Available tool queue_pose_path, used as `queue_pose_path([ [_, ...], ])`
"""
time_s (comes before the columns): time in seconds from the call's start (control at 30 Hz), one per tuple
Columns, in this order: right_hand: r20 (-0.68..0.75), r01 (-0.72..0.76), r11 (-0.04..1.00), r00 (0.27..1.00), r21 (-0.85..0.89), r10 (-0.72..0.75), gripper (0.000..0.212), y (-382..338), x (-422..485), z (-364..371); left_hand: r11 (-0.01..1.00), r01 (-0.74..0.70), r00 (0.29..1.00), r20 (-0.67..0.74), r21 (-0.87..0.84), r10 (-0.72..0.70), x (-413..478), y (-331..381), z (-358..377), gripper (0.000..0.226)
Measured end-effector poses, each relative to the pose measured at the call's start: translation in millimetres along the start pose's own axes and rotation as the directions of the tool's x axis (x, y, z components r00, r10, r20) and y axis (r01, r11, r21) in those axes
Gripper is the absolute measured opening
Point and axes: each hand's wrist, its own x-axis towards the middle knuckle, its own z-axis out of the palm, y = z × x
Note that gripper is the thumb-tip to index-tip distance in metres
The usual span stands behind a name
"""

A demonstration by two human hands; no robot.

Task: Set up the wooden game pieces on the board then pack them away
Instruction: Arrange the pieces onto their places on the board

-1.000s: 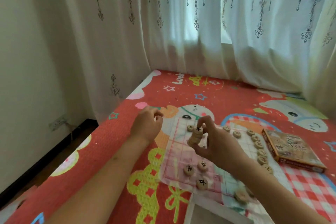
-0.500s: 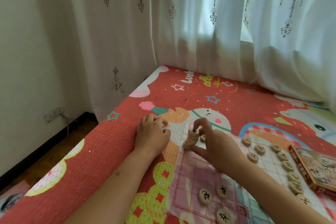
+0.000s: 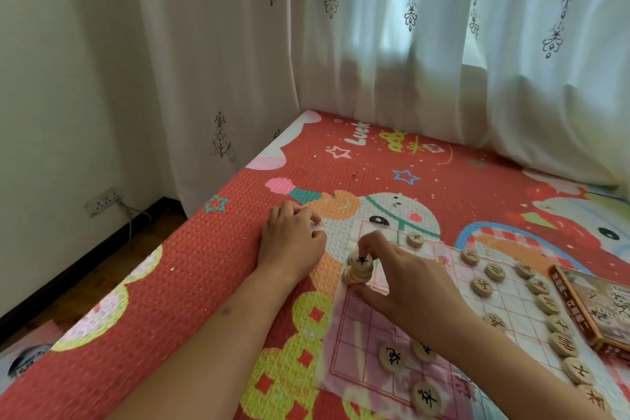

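At centre frame, the right hand (image 3: pixel 409 286) pinches a stack of wooden pieces (image 3: pixel 358 271) in its grip at the board's (image 3: pixel 354 327) upper-left corner. Left of it, the left hand (image 3: pixel 293 242) rests curled on the mat (image 3: pixel 204 283); what its grip holds, if anything, I cannot tell.

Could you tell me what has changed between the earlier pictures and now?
The right hand carried the stack of wooden pieces leftward toward the far left corner of the board and lowered it. The stack now seems to rest at the board edge, fingers still pinching it. The left hand stayed curled on the mat; the other pieces and the box kept their places.
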Motion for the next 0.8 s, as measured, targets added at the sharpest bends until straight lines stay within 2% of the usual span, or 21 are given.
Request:
queue_pose_path([
  [0.23,-0.022,-0.057,0.998,0.998,-0.004,0.057,0.044,-6.6,-3.9,-5.3,1.000,0.000,1.000,0.006,-0.003,0.000,-0.3,0.7,-0.9,0.027],
  [0.4,0.076,-0.058,0.998,0.995,-0.014,0.059,0.045,-17.6,-10.6,-7.2,1.000,0.000,1.000,0.011,0.003,0.000,0.1,0.3,-1.0,0.027],
  [0.7,0.048,-0.111,0.994,0.993,-0.003,0.111,0.034,-22.0,-13.5,-4.6,1.000,0.000,1.000,0.013,0.002,0.000,0.8,-0.2,-0.7,0.026],
  [0.8,-0.009,-0.128,0.992,0.992,0.015,0.128,0.035,-18.3,-11.9,-7.9,1.000,0.001,1.000,0.013,0.001,-0.001,0.4,-0.2,-1.1,0.026],
])
